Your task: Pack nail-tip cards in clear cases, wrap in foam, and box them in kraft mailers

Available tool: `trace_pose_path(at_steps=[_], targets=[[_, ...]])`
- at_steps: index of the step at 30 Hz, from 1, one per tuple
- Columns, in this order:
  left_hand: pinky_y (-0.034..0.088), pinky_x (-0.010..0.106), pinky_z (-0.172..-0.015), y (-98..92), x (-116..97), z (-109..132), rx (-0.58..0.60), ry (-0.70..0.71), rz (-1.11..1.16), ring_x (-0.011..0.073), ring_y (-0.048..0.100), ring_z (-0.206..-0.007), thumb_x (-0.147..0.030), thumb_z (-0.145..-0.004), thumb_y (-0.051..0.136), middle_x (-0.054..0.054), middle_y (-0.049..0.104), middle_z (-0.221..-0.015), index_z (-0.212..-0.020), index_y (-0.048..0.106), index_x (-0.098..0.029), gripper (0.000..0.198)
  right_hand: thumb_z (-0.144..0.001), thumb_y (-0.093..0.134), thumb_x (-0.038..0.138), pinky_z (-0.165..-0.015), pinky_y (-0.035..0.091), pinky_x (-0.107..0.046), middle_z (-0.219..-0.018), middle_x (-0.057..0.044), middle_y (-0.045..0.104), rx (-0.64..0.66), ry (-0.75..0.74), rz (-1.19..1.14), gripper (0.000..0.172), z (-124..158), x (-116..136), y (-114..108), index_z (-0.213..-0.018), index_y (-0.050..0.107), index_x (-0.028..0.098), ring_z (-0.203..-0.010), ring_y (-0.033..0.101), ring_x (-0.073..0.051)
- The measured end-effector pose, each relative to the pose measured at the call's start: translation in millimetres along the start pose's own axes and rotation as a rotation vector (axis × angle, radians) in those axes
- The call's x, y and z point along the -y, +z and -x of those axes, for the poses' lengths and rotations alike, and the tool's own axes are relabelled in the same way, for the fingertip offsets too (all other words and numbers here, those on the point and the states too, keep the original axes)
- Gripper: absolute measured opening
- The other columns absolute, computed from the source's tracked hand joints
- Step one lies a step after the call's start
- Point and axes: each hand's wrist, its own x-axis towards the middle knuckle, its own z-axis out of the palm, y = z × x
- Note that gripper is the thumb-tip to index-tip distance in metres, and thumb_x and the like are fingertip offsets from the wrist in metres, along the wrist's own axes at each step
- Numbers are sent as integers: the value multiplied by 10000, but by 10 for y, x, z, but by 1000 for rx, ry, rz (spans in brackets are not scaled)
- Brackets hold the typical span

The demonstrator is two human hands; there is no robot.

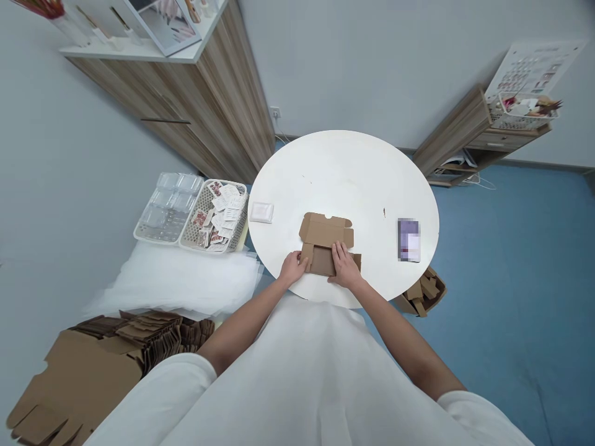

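Observation:
A brown cardboard box (327, 234), partly folded, lies near the front edge of the white round table (344, 167). Its notched lid is spread flat toward the far side, and the shallow tray part is nearest me. My left hand (292, 269) is closed on the tray's left side flap, thumb near the inner edge. Across the tray's right side lies my right hand (346, 267), fingers over the wall and thumb at the near edge, gripping it. Part of the right flap sticks out beyond that hand. The inside of the tray that shows holds nothing.
A small clear-wrapped packet (261, 212) lies at the table's left, a blurred purple item (409, 240) at its right. Left stand baskets of plastic cases (170, 204) and cards (223, 217), white sheets (181, 279) and flattened cardboard (79, 378). A carton of cardboard pieces (424, 292) sits on the floor.

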Motion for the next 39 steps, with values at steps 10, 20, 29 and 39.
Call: trace_pose_path(at_steps=[10,20,29,39], targets=[[405,276,-653,-72,16,-128,67,14,-183,198,578,-811,-294,-795,439,80,620,-896,-925,528,-160,206,-525,702,500,-1024,182,-478,-1452,-161,-111,73,-46,-28,1231,59,-7,-81,-1377,-115,152,-1327,-82,-320],[401,300,-637,-63,-30,-179,69,-18,-340,238,591,-807,-216,-752,461,98,624,-888,-947,486,-164,203,-524,700,511,-1027,168,-477,-1449,-165,-127,83,-58,-2,1227,45,-7,-90,-1377,-108,158,-1326,-91,-322],[411,310,-675,-32,-15,-158,44,-3,-306,234,585,-827,-219,-765,468,88,612,-856,-977,475,-165,219,-537,688,514,-1027,172,-468,-1454,-163,-101,70,-57,17,1198,35,-17,-90,-1381,-85,163,-1330,-70,-317],[412,336,-800,-171,-26,-89,220,301,-245,300,509,-1027,-468,-426,768,117,412,-1197,-1363,134,-237,1155,-523,710,494,-1029,173,-461,-1461,-158,-32,64,-64,64,1195,8,-118,-160,-1390,-42,161,-1335,-38,-306]])
